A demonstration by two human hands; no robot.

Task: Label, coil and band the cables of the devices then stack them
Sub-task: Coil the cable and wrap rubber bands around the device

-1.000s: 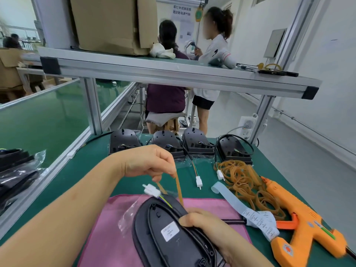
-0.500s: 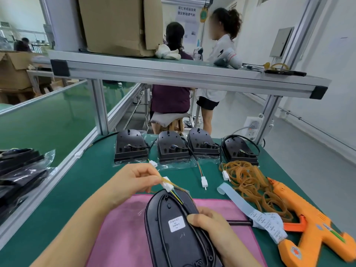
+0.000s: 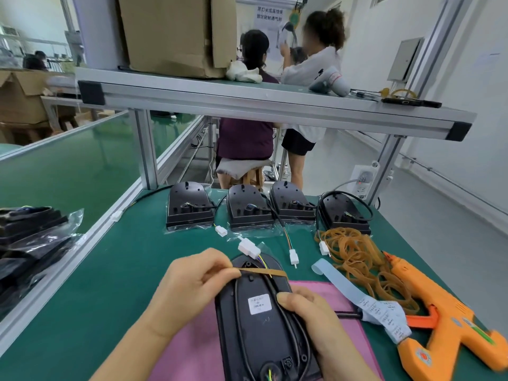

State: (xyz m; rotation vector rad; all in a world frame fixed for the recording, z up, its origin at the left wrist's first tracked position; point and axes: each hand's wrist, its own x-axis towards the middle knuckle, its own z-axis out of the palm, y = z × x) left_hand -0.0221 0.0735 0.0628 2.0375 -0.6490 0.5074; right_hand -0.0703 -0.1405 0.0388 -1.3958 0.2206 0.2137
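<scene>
Around first: at 12 o'clock on green table (image 3: 123, 270), row of four black devices (image 3: 189, 207) with loose leads; at 2 o'clock, heap of spare bands (image 3: 357, 257); at 3 o'clock, orange glue gun (image 3: 439, 320), label strip (image 3: 357, 298) lying between it and pink cloth (image 3: 189, 350); at 9 o'clock, bagged black units (image 3: 30, 237). Overhead, shelf (image 3: 247, 97) with cardboard box (image 3: 176, 34).

Versus half a second back: rubber band (image 3: 264, 272) no longer slack beside white connector (image 3: 248, 248), now pulled taut straight across far end of device (image 3: 261, 325); connector let go, lying free just past device tip at 12 o'clock.

Device dead centre on pink cloth, cable (image 3: 237, 312) coiled round its back. Left hand (image 3: 192, 287) at 10 o'clock of device, pinching band's left end between thumb and forefinger. Right hand (image 3: 310, 317) at 3 o'clock, gripping device's right edge, thumb pressed on cable beside white sticker, hiding that edge.
</scene>
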